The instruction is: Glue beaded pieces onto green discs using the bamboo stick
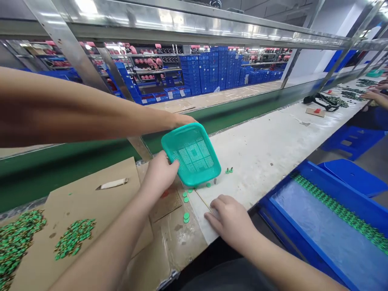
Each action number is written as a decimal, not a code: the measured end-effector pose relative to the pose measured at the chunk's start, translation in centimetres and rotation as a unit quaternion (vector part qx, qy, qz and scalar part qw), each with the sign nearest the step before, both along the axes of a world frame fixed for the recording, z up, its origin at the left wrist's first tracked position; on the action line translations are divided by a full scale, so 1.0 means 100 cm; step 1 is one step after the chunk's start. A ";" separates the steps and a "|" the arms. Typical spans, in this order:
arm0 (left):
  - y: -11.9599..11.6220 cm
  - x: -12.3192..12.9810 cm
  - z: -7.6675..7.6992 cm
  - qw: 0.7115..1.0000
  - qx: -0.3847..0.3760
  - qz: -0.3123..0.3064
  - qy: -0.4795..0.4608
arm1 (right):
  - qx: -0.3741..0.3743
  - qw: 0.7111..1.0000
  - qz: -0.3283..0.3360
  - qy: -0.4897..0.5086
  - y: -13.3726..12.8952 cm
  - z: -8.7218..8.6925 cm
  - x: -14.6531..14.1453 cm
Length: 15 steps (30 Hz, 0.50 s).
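Note:
A teal mesh basket is tilted up above the bench with its inside facing me. My left hand grips its left rim, thumb over the edge. Another person's arm comes from the upper left, its hand behind the basket's top edge, fingers hidden. Lower right, my right hand pinches a thin stick close to the bench top. Several green round pieces lie between my hands, below the basket. Two small green pieces with dark tips stand right of the basket.
Piles of green pieces and a wrapped pointed tool lie on cardboard at left. A blue bin with rows of green pieces is at right. A green channel and metal frame run behind the bench.

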<state>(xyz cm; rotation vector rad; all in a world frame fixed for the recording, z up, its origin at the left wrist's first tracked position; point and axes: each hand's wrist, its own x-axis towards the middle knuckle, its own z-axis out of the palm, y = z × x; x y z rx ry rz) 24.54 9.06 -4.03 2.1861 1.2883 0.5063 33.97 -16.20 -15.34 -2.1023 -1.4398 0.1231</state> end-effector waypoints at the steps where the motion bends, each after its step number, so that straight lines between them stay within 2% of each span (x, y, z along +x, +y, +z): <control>1: 0.004 0.007 0.001 1.000 -0.023 -0.010 0.008 | -0.013 1.000 -0.007 -0.007 0.000 -0.004 -0.006; 5: 0.010 0.026 -0.005 0.992 -0.116 -0.045 0.032 | -0.005 1.000 -0.025 -0.009 0.003 -0.012 -0.009; 8: 0.017 0.036 -0.012 0.984 -0.164 -0.042 0.046 | 0.000 0.999 -0.031 -0.015 0.001 -0.013 -0.006; 12: 0.032 0.050 -0.018 0.981 -0.179 -0.025 0.073 | 0.000 0.999 -0.040 -0.023 -0.013 -0.010 -0.004; 15: 0.040 0.057 -0.020 0.980 -0.169 -0.018 0.101 | 0.008 1.000 -0.026 0.004 -0.034 -0.003 0.000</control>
